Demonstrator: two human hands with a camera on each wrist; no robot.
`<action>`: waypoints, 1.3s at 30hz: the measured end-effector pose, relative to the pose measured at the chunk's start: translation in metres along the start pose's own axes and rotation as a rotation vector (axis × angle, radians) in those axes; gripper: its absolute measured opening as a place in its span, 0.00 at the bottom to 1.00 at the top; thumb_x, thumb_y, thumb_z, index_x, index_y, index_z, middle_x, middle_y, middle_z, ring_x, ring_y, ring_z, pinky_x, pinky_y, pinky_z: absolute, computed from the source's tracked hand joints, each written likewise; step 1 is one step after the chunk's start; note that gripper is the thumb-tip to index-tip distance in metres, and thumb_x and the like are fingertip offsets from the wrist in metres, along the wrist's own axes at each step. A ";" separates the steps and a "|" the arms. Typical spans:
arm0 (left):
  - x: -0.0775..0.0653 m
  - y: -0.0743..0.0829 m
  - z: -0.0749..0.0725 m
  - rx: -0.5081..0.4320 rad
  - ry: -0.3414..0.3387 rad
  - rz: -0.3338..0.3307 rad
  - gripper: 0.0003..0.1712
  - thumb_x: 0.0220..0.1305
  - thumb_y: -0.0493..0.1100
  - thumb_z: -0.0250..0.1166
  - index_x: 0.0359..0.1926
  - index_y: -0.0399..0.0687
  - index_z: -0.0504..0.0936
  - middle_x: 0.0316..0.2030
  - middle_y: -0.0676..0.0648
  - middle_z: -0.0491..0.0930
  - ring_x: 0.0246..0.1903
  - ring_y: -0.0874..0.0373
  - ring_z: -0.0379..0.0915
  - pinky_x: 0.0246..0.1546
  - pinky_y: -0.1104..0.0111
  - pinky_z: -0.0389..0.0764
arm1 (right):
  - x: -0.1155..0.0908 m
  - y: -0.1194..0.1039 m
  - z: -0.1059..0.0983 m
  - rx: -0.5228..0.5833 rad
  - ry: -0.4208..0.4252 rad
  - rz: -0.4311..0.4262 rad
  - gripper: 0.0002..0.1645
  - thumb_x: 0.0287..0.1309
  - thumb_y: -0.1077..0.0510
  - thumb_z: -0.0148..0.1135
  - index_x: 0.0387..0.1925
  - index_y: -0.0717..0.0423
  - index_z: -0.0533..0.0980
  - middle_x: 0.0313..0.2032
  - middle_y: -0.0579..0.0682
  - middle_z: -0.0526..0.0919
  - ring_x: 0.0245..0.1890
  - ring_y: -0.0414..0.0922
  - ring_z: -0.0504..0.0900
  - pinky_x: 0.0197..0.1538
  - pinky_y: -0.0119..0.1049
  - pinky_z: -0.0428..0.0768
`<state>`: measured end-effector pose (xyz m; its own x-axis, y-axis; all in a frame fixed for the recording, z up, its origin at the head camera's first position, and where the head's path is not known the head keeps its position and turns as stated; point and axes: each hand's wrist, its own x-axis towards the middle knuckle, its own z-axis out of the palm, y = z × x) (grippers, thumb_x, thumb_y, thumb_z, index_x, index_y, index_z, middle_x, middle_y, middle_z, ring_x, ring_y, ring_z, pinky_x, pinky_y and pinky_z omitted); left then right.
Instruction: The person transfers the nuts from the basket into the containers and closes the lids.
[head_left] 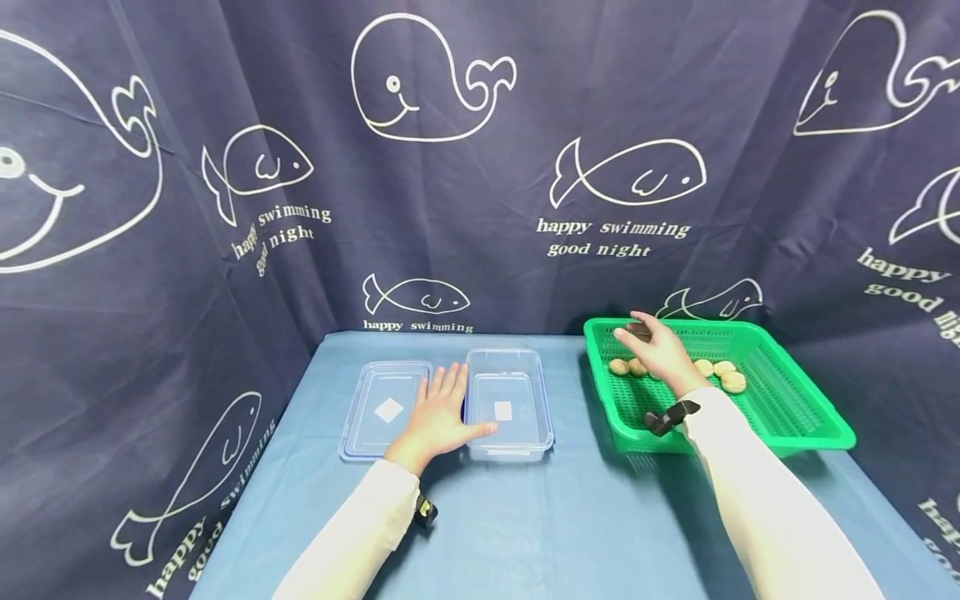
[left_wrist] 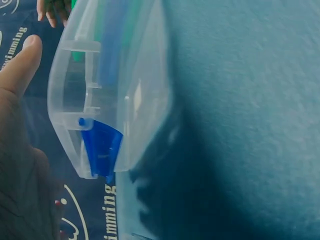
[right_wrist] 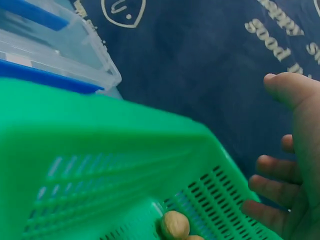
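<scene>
My left hand [head_left: 437, 417] lies along the left side of a clear plastic food container [head_left: 536, 400], its fingers straight and the thumb spread over the near left corner. In the left wrist view, the container's blue side clip [left_wrist: 102, 150] hangs down. Over the back left part of a green plastic basket [head_left: 806, 437], my right hand [head_left: 663, 350] hovers with loosely bent fingers and nothing in its grasp. Several walnuts [head_left: 733, 382] lie on the basket floor below it; the hand hides part of them. One walnut [right_wrist: 175, 225] also shows in the right wrist view.
A clear lid [head_left: 363, 417] with a white label lies flat left of the container, partly behind my left hand. Blue cloth [head_left: 585, 517] covers the table. Behind it hangs a dark blue curtain [head_left: 510, 283] with white fish and whale drawings.
</scene>
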<state>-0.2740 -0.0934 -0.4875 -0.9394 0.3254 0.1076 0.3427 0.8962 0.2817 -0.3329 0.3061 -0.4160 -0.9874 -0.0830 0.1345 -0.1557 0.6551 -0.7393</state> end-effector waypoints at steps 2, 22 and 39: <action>-0.002 -0.002 0.002 -0.013 -0.015 0.017 0.72 0.51 0.84 0.57 0.81 0.44 0.45 0.80 0.42 0.46 0.79 0.42 0.37 0.75 0.43 0.40 | 0.003 0.007 0.000 0.024 -0.004 0.004 0.50 0.70 0.35 0.55 0.77 0.64 0.53 0.68 0.70 0.69 0.69 0.65 0.67 0.67 0.61 0.67; -0.005 0.000 0.014 -0.041 -0.042 0.058 0.74 0.49 0.85 0.58 0.80 0.39 0.48 0.79 0.39 0.48 0.79 0.45 0.39 0.74 0.41 0.41 | 0.027 0.058 0.008 0.227 -0.078 0.127 0.42 0.69 0.49 0.63 0.72 0.72 0.60 0.66 0.72 0.69 0.49 0.40 0.80 0.49 0.42 0.84; -0.005 0.003 0.011 -0.058 -0.037 0.072 0.72 0.50 0.82 0.61 0.79 0.37 0.50 0.79 0.38 0.49 0.78 0.44 0.41 0.75 0.42 0.42 | 0.039 0.095 0.016 0.153 -0.237 0.119 0.41 0.64 0.55 0.69 0.67 0.76 0.63 0.59 0.75 0.73 0.31 0.45 0.79 0.33 0.41 0.81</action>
<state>-0.2680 -0.0890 -0.4980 -0.9114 0.4006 0.0946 0.4084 0.8514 0.3291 -0.3870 0.3524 -0.4913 -0.9749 -0.1971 -0.1037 -0.0227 0.5513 -0.8340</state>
